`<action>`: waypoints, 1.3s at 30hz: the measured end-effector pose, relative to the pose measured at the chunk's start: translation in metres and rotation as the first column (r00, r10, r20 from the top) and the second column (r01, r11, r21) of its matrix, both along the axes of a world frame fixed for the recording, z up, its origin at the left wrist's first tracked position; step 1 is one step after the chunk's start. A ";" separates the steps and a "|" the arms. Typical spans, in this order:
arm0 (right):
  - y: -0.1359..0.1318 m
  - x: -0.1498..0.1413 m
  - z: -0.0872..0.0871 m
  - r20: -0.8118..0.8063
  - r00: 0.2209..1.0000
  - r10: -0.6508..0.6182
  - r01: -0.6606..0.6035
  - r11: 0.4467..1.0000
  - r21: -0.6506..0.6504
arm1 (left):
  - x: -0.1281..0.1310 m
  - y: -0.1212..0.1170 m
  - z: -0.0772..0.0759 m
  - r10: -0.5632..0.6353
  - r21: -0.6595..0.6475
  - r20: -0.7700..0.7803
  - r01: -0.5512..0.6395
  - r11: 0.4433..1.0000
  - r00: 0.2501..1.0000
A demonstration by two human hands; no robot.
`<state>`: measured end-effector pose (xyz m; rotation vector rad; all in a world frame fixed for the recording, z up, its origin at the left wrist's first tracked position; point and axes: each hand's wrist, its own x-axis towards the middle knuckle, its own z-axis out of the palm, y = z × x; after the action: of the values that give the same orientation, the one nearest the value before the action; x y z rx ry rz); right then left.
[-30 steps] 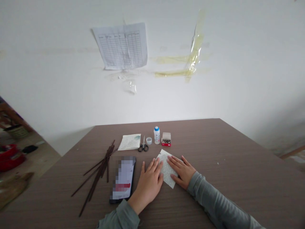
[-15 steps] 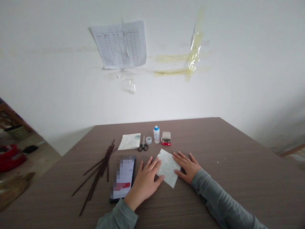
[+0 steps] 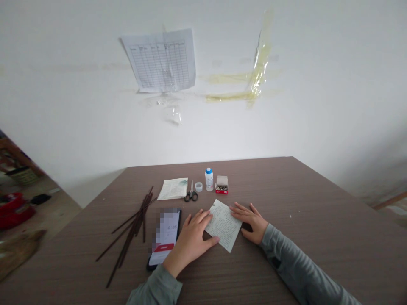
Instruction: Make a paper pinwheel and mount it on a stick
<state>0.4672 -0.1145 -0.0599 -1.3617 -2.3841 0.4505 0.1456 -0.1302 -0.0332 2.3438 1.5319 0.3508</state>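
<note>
- Head view: pale square of paper, crammed with writing, lies cornerwise around mid desk.
- Left hand: fingers loosely apart, covering the paper's left corner, thumb at its near edge.
- Right hand: fingers slightly spread, tips on the right corner.
- Phone partly under the left wrist; dark sticks toward the desk's left edge; scissors, bottle, red box nearer the far edge.

We saw soft, diffuse, slightly dim light. The wall looked palest above the back edge of the tabletop and fell into shadow beyond its right edge. Glints shone on the tape. Blocky pixels masked part of the phone; past the left edge, a red object looked blurred and stretched.
</note>
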 end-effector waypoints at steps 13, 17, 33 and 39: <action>0.005 0.007 0.001 -0.078 0.997 0.019 -0.013 0.997 0.081 | 0.000 0.003 -0.005 0.043 0.052 0.047 -0.045 0.998 0.998; 0.012 0.009 -0.008 -0.080 0.997 -0.002 0.010 0.995 0.095 | -0.002 0.005 -0.010 0.047 0.078 0.084 -0.053 0.995 0.995; 0.011 0.011 -0.002 -0.115 0.992 -0.053 0.071 0.984 0.161 | -0.008 0.015 -0.015 0.078 0.195 0.189 -0.115 0.974 0.979; 0.009 0.005 0.001 -0.037 0.987 -0.154 0.158 0.972 0.176 | -0.002 0.012 -0.009 0.117 0.217 0.205 -0.162 0.963 0.972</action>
<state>0.4723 -0.1052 -0.0585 -1.4387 -2.2171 0.2034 0.1438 -0.1180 -0.0424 2.2932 1.6428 0.8054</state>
